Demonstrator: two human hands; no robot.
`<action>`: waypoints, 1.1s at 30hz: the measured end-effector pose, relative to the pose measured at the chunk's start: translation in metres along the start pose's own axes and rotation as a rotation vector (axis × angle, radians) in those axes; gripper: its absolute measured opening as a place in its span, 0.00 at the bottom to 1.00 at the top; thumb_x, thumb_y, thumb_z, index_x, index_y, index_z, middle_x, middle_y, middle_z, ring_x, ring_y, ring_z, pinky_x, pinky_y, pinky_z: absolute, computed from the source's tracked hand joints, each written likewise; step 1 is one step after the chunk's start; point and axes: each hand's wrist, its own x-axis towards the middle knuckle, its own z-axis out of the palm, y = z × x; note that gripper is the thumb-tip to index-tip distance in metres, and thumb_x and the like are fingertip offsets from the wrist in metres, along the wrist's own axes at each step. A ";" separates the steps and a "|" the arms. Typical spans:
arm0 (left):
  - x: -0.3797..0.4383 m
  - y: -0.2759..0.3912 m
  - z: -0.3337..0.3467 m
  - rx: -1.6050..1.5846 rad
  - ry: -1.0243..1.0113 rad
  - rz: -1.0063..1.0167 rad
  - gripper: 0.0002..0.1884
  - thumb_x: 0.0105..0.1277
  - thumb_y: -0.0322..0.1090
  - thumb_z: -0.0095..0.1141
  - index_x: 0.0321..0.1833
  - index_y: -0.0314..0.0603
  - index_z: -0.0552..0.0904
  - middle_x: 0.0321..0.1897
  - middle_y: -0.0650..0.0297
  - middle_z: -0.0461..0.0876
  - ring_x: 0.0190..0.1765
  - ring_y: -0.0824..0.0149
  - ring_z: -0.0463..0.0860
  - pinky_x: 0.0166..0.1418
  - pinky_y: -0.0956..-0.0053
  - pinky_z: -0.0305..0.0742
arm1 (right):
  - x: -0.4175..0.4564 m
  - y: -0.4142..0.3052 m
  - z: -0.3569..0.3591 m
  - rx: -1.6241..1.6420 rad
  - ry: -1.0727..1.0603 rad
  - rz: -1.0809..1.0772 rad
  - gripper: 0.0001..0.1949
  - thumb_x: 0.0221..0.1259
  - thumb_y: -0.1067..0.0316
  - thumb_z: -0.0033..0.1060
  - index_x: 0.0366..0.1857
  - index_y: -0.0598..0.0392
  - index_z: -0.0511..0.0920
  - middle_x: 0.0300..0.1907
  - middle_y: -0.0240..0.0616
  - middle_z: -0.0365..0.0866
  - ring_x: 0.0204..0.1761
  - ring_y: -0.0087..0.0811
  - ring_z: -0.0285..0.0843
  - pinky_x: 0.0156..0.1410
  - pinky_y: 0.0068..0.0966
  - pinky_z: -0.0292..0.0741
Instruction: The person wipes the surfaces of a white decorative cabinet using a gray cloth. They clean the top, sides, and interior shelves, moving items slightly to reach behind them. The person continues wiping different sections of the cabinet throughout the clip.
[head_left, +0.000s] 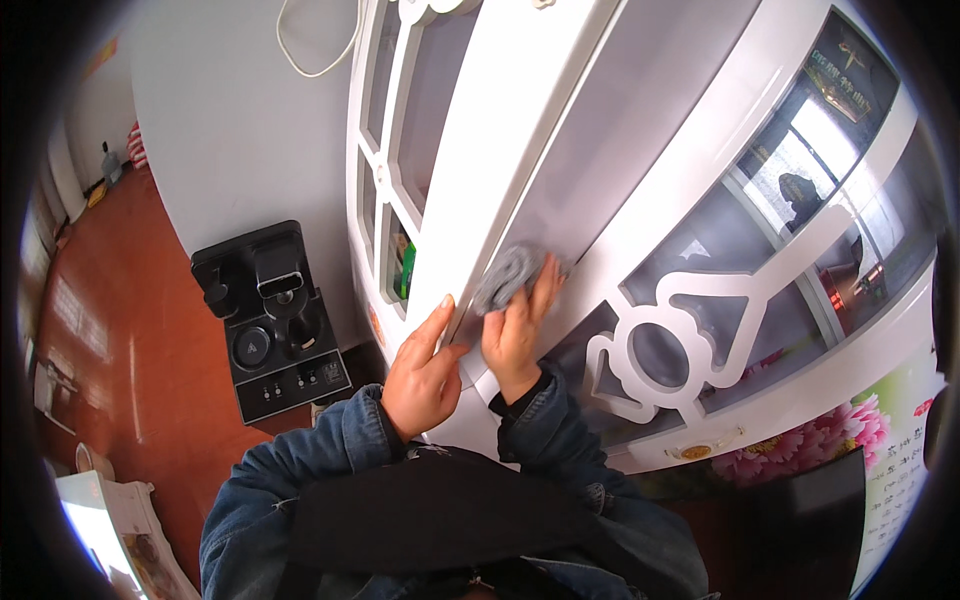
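My right hand (520, 337) presses a bunched grey cloth (510, 279) against the smooth pale panel (600, 127) of a tall white cabinet. The cloth looks slightly blurred, and the fingers partly cover it. To its left, my left hand (426, 375) touches the cabinet's raised white edge (517, 180). Its index finger points up along the edge and its thumb lies to the right. The other fingers are mostly hidden, so whether it grips the edge cannot be told. A glass cabinet front (735, 247) with white scrolled trim (660, 352) stands right of the cloth.
A black drinks machine (274, 322) stands left of the cabinet against a grey wall (240, 112). A white cable (319, 73) hangs above. Reddish floor (112, 300) extends left, past a white-framed table (142, 517). At lower right are a dark panel (810, 517) and a floral picture (847, 435).
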 end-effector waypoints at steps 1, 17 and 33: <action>-0.001 0.000 0.001 -0.010 0.003 0.000 0.15 0.53 0.16 0.57 0.44 0.31 0.85 0.75 0.33 0.64 0.73 0.35 0.72 0.72 0.54 0.72 | -0.013 0.002 0.001 -0.004 -0.018 -0.004 0.26 0.68 0.69 0.55 0.70 0.51 0.68 0.78 0.68 0.51 0.80 0.70 0.48 0.80 0.69 0.39; 0.003 0.000 -0.002 -0.024 -0.019 -0.018 0.11 0.55 0.16 0.58 0.41 0.30 0.84 0.75 0.31 0.63 0.73 0.35 0.72 0.72 0.55 0.71 | 0.025 0.002 -0.026 0.058 -0.086 0.009 0.23 0.70 0.72 0.49 0.69 0.59 0.71 0.80 0.65 0.50 0.81 0.65 0.47 0.82 0.63 0.39; 0.000 0.003 -0.008 -0.215 0.057 -0.059 0.21 0.60 0.29 0.69 0.55 0.31 0.79 0.72 0.39 0.69 0.72 0.40 0.71 0.75 0.53 0.66 | -0.035 -0.039 -0.041 0.451 -0.288 0.184 0.24 0.66 0.77 0.58 0.67 0.60 0.74 0.76 0.57 0.63 0.71 0.57 0.69 0.74 0.46 0.66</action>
